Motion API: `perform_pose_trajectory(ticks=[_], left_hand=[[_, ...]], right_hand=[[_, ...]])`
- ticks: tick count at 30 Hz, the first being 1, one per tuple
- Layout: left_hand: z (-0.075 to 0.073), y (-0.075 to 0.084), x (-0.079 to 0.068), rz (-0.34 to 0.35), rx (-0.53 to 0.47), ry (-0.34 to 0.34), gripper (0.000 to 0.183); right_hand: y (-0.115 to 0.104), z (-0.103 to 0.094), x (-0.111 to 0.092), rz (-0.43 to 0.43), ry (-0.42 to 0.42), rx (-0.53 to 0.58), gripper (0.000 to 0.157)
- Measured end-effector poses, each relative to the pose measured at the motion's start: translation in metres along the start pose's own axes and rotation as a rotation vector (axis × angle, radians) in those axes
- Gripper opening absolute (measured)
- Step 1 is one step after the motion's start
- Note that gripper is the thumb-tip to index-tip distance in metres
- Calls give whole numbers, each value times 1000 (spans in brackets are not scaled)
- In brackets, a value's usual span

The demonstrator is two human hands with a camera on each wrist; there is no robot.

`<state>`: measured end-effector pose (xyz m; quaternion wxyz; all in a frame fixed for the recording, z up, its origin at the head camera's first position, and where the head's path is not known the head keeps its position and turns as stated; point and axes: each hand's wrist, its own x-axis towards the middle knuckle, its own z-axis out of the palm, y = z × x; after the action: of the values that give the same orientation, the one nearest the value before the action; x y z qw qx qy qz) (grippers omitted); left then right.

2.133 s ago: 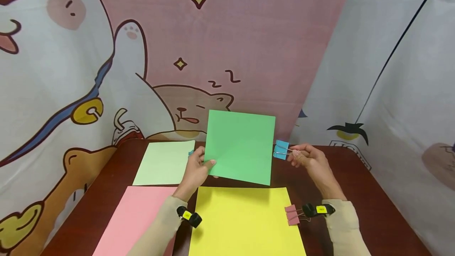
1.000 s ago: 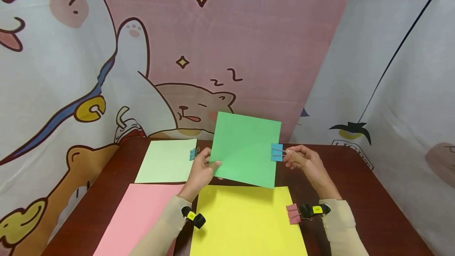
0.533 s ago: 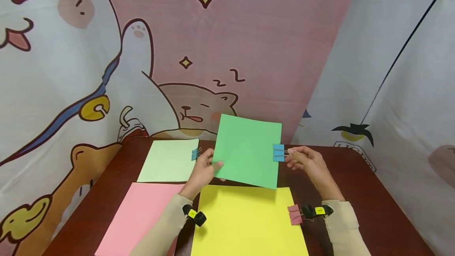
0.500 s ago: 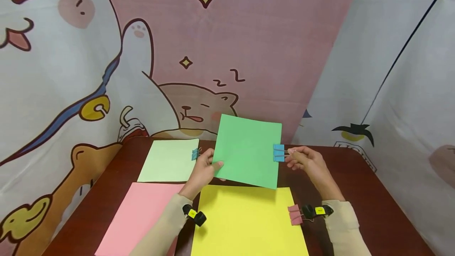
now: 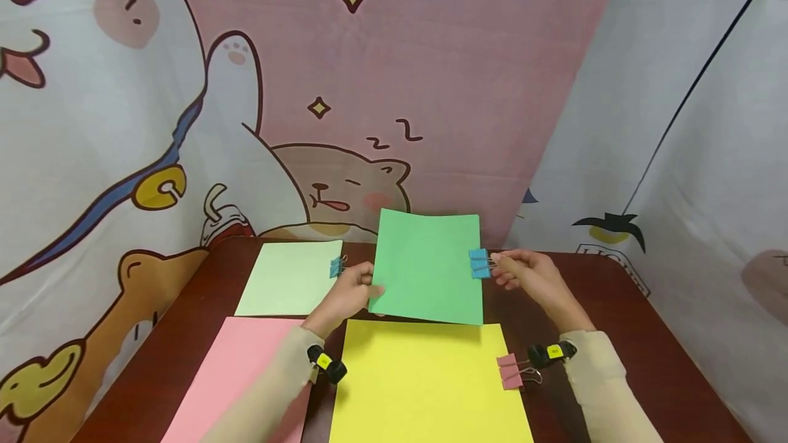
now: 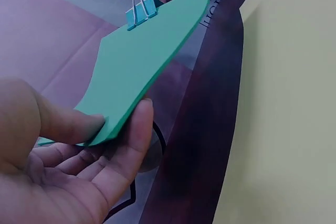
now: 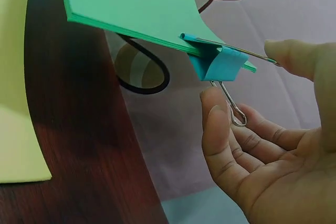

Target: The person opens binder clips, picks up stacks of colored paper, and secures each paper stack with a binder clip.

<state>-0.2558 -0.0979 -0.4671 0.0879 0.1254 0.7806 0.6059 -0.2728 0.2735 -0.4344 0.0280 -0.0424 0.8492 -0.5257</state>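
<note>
A thin stack of green paper (image 5: 427,269) is held up above the table, bowed in the left wrist view. My left hand (image 5: 348,294) pinches its lower left part, thumb in front and fingers behind. A blue binder clip (image 5: 479,263) sits on the stack's right edge, its jaws around several sheets in the right wrist view. My right hand (image 5: 537,282) is at the clip's wire handles: the thumb (image 7: 294,56) touches the end of one, and the index finger (image 7: 214,124) lies beside the other.
Yellow paper (image 5: 431,381) with a pink binder clip (image 5: 509,371) on its right edge lies in front. Pink paper (image 5: 240,374) lies to the left. Behind it lies pale green paper (image 5: 289,279) with a blue clip (image 5: 336,267). A printed cloth (image 5: 468,87) hangs behind the table (image 5: 622,347).
The blue clip, apart from the green stack at first, has moved onto its right edge. The stack's top has since dipped and the sheets have bowed; both hands stay on their holds.
</note>
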Motion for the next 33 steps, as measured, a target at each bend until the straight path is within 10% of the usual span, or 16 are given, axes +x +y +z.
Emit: perform_pose_trajectory(ticks=[17,33], left_hand=[[-17,-5,19,-88,-10,-131,42],[-6,-20,34,-222,211,-129,34]], right_hand=[[6,3,41,46,-106,-192,76],[33,19,60,105,-148,-296,74]])
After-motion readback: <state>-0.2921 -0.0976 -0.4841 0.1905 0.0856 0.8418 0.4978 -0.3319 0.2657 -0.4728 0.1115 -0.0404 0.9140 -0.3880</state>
